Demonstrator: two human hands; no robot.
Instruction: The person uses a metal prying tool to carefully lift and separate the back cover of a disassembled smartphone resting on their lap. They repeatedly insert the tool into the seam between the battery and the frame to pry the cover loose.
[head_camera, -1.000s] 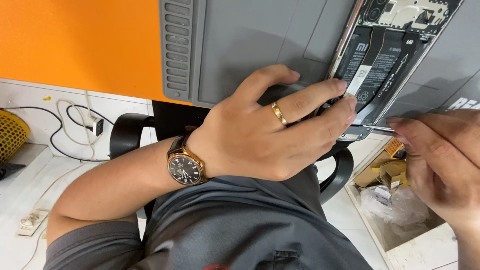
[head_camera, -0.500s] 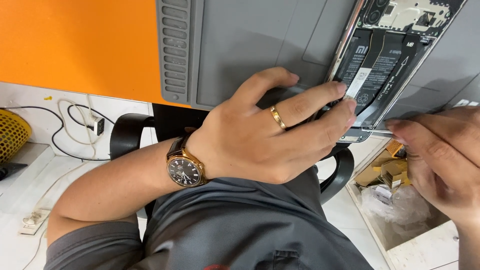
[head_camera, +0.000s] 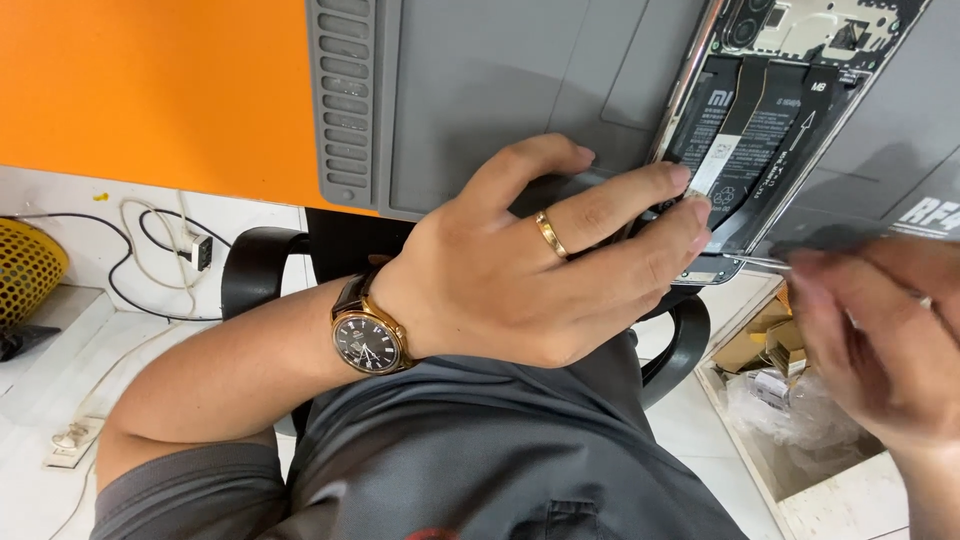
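An opened phone (head_camera: 770, 110) with its back off lies on a grey work mat (head_camera: 480, 90), its black battery and circuit board showing. My left hand (head_camera: 530, 280), with a gold ring and a wristwatch (head_camera: 368, 340), clasps the phone's lower end, fingertips pressing on the battery area. My right hand (head_camera: 880, 340), blurred at the right edge, pinches a thin metal tool (head_camera: 755, 262). The tool's tip points at the phone's bottom edge, just below my left fingertips.
The mat lies on an orange table (head_camera: 150, 90). Below are my grey shirt and black chair armrests (head_camera: 250, 270). On the white floor are a yellow basket (head_camera: 25, 270), cables (head_camera: 150, 240), a power strip (head_camera: 70, 440) and an open box (head_camera: 770, 370) of bags and parts.
My right hand has shifted slightly and is now blurred, still holding the tool at the phone's bottom edge. My left hand keeps its hold on the phone.
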